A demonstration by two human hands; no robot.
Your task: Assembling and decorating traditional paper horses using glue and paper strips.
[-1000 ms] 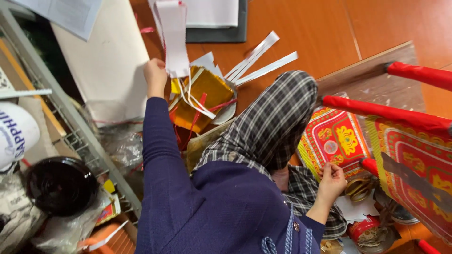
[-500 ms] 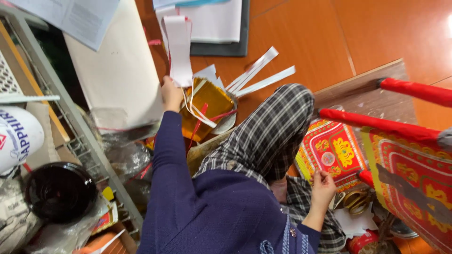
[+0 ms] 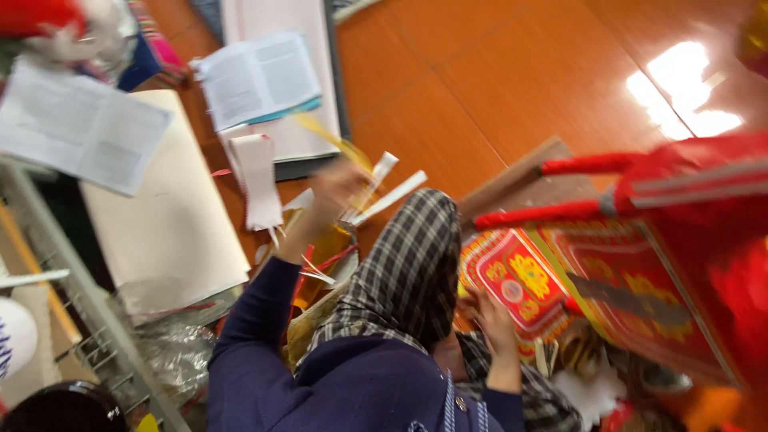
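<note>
Though smeared by motion blur, readable enough: left hand (image 3: 334, 190) up above the plaid knee (image 3: 412, 260), curled shut round the lower end of a yellow strip (image 3: 324, 134). Long axis of that strip slanting up and to the left from the hand, toward the open booklet (image 3: 260, 76). Seemingly a wrap-around grip, though too blurred to count fingers.

Just right of the hand, two white strips (image 3: 396, 192) on the orange floor (image 3: 496, 88), pointing up and right, near ends close by the knuckles. Left of the hand, a folded white paper band (image 3: 258, 180) lying over the edge of a cream sheet (image 3: 164, 224). Below the wrist, a heap of yellow and red scraps (image 3: 320, 264), partly hidden by the navy sleeve (image 3: 256, 320).

Over on the other side, right hand (image 3: 496, 320) low beside the thigh, loosely bent, fingertips against the near edge of a red-and-gold patterned panel (image 3: 520, 276). Cannot tell whether pinching it or merely touching. Panel stretching away to the right, under two red poles (image 3: 560, 212).

Yellow strip wholly on the left hand's side, well apart from the right. Panel just beside the right hand, across the knee from the left.
</note>
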